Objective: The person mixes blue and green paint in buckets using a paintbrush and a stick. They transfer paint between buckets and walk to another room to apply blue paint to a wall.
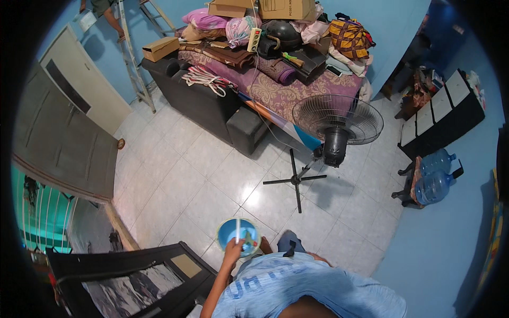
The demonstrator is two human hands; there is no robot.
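Observation:
My left hand (pixel 234 251) is closed around the lower end of a white stick-like thing (pixel 238 229), whose kind I cannot make out. It stands over a round blue basin (pixel 225 231) with a pale yellowish rim, held low in front of my body. Inside the basin lie small green (pixel 247 236) and red items, too small to name. Skin shows at the basin's right edge and again beside my light blue shirt (pixel 307 281); which of these is my right hand is unclear, and its fingers cannot be made out.
A black standing fan (pixel 335 146) on a cross base (pixel 295 180) stands ahead. Behind it, a dark sofa (pixel 201 108) is piled with boxes, bags and cloth. Water bottles (pixel 435 186) sit right; a black-framed cabinet (pixel 183 252) is near left. Another person (pixel 111 21) is by a ladder (pixel 130 58).

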